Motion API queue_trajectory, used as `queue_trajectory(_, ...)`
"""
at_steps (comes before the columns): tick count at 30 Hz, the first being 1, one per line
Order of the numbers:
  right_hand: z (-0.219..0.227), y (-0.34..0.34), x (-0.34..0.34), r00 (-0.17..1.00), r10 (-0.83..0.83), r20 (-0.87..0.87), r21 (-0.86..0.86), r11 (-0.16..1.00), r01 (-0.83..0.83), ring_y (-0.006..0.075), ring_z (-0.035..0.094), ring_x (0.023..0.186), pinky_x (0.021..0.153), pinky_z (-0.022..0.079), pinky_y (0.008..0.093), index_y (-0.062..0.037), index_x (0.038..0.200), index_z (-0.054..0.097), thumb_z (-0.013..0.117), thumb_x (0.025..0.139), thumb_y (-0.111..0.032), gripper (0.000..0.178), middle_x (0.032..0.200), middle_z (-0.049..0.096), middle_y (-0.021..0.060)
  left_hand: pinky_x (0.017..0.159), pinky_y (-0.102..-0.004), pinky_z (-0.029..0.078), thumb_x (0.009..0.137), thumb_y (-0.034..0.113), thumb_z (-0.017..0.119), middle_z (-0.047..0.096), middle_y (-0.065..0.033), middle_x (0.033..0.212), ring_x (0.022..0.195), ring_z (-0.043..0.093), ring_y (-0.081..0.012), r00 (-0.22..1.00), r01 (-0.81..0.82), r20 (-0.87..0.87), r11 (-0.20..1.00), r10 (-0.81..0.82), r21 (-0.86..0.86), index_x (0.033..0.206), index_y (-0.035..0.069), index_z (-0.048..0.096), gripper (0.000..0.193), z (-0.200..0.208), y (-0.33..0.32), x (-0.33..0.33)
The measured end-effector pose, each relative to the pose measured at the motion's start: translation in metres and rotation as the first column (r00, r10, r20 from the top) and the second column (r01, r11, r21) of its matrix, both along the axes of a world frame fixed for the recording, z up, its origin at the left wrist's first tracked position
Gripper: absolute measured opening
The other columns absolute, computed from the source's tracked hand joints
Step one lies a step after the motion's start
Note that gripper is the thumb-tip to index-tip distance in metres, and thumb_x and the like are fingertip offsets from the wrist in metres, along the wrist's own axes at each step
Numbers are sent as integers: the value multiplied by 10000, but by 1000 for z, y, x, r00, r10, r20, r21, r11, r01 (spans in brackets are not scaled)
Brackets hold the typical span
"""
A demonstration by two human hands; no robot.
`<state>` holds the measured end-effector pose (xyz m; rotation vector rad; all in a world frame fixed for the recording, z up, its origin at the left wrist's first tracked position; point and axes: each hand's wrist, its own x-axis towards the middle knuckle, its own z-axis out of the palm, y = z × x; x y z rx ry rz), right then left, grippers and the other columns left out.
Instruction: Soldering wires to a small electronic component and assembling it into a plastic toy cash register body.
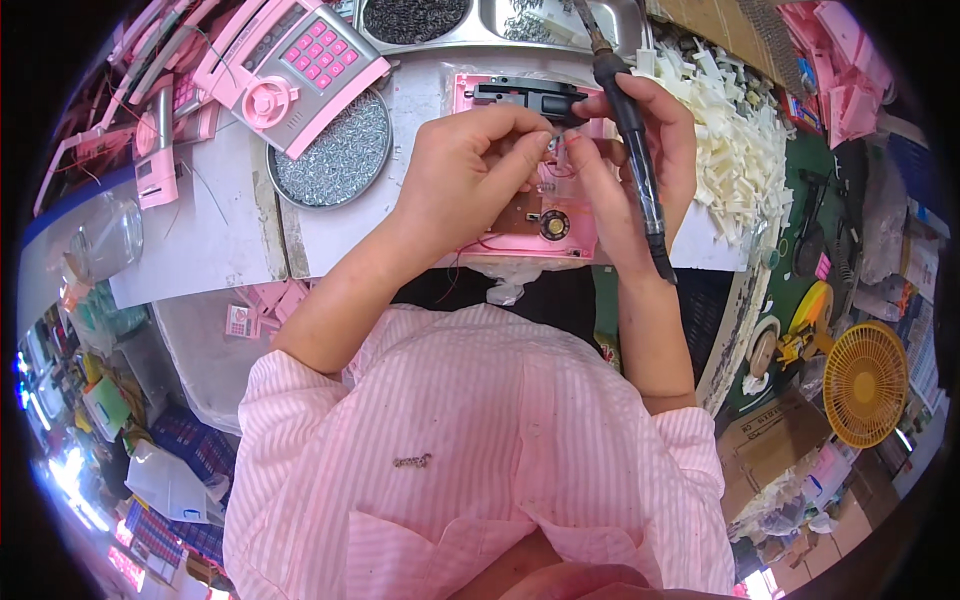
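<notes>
Over a pink plastic panel (582,245), my two hands meet with their fingertips close together. My left hand (470,175) is closed in a pinch on a thin wire, most of it hidden by the fingers. My right hand (655,165) is wrapped round a soldering iron (636,150), its black handle slanting across the palm and its metal end pointing away from me. The right thumb is beside a thin red wire (568,165). On the panel sit a black plastic mechanism (530,97), a brown board (513,215) and a round black part with a brass-coloured centre (554,224).
Left stands a round dish of small screws (335,155), overlapped by a pink-and-grey keypad casing (300,75). A metal tray (480,38) of small dark parts lies beyond the panel. White plastic pieces (725,150) are heaped at right. A yellow round basket (866,385) stands farther right.
</notes>
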<state>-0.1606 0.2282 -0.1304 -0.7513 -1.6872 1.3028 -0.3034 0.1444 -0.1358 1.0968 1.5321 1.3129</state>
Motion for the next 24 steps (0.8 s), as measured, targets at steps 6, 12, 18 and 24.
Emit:
queue_trajectory(6, -1, 2, -1, 1000, 18, -19, -34, 999, -19, 108, 629, 881, 758, 529, 231, -39, 1258, 508, 673, 810, 83, 493, 1006, 633, 66, 579, -248, 536, 896, 74, 664, 673, -80, 764, 649, 663, -115, 983, -29, -168, 973, 69, 229, 1004, -45, 674, 162, 2, -4, 6)
queue_trajectory(12, -5, -4, 3, 999, 22, -43, -51, 998, -24, 99, 624, 867, 761, 518, 219, -27, 1245, 520, 694, 816, 64, 471, 991, 631, 59, 587, -235, 502, 862, 81, 696, 669, -70, 753, 619, 631, -116, 979, -72, 192, 997, 72, -4, 935, -22, 697, 126, -3, -1, -3)
queue_trajectory(18, 10, -4, 54, 997, 1, -72, 70, 998, 4, 108, 586, 812, 733, 487, 234, 26, 1153, 559, 758, 784, 53, 421, 964, 621, 75, 595, -270, 461, 845, 113, 700, 596, -39, 778, 640, 564, -122, 871, 31, -492, 995, 19, 93, 875, 11, 685, 107, -3, 8, -20)
queue_trajectory(24, 19, -13, 81, 984, 101, 148, 67, 991, -112, 107, 560, 738, 662, 436, 220, 23, 1100, 590, 742, 805, 13, 332, 876, 623, 72, 643, -400, 486, 777, 172, 687, 589, -86, 784, 722, 601, -286, 772, -32, -630, 994, 92, 106, 789, 77, 696, 96, -10, 14, -14)
